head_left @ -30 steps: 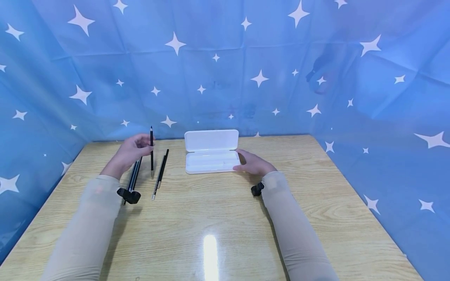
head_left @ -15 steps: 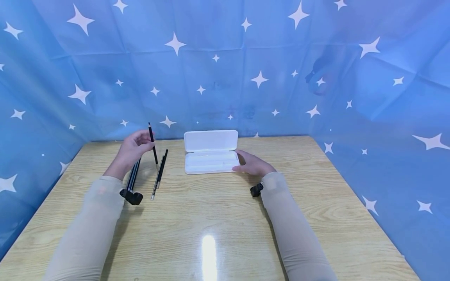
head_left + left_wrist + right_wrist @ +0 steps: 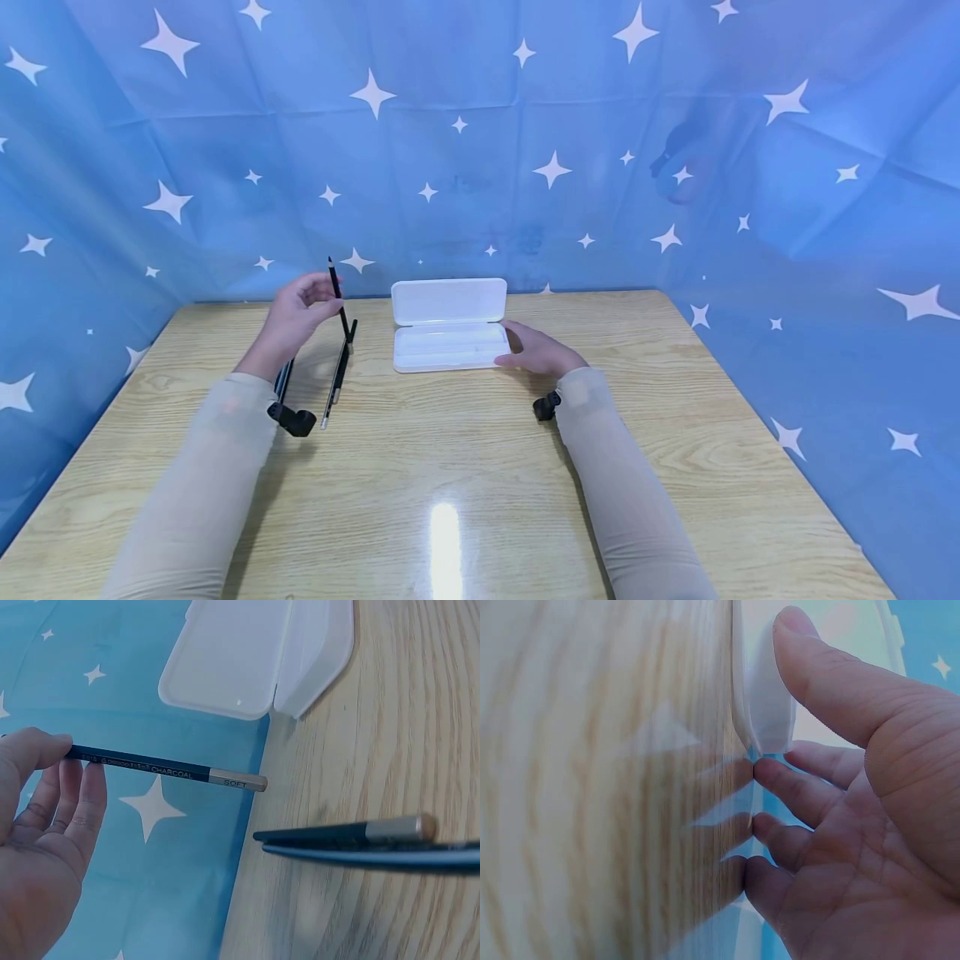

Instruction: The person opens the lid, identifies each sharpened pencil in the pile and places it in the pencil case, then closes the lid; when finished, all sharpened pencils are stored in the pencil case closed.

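A dark charcoal pencil (image 3: 344, 321) with a gold band marked SOFT is pinched between the thumb and fingers of my left hand (image 3: 288, 325). Its point is up and its banded end slants down to the right. In the left wrist view the pencil (image 3: 180, 771) reads CHARCOAL. Two pencils (image 3: 339, 377) lie side by side on the table, just below its lower end. My right hand (image 3: 538, 350) holds the right end of an open white pencil case (image 3: 448, 302), thumb at the front corner and fingers behind. The right wrist view shows several fingertips (image 3: 769, 769) down on the table.
More dark pencils (image 3: 282, 379) lie under my left wrist, partly hidden by the black wrist camera (image 3: 294, 419). The wooden table (image 3: 375, 500) ends at a blue curtain (image 3: 480, 208) with white stars, behind the case and at both sides.
My left hand has moved a little to the right with the charcoal pencil, which has gone from upright to tilted, lower end to the right. The right hand and pencil case stay put.
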A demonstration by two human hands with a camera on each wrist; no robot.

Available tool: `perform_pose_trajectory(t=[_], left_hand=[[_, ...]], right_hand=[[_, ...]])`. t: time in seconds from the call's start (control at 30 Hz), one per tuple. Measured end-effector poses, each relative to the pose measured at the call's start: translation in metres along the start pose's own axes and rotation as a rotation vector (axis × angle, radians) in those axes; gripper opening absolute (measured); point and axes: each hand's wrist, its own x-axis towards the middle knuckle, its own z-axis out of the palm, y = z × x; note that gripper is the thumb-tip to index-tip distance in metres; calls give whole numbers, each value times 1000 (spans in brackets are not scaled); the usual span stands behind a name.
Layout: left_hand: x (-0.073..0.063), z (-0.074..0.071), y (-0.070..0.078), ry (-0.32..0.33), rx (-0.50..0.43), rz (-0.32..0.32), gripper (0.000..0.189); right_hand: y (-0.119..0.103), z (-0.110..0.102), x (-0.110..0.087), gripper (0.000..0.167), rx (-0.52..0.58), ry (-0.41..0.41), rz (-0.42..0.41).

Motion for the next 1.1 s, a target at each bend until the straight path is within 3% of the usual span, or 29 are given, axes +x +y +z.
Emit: perform_pose_trajectory(t=[0.2, 0.6, 1.1], left_hand=[[1, 9, 5, 9, -39, 27, 34], [6, 17, 8, 30, -24, 14, 36], [14, 36, 14, 39, -72, 82, 32]], right_hand=[[1, 1, 1, 83, 5, 4, -4], [0, 0, 0, 83, 12, -8, -1], [2, 0, 0, 85, 7, -10, 7]])
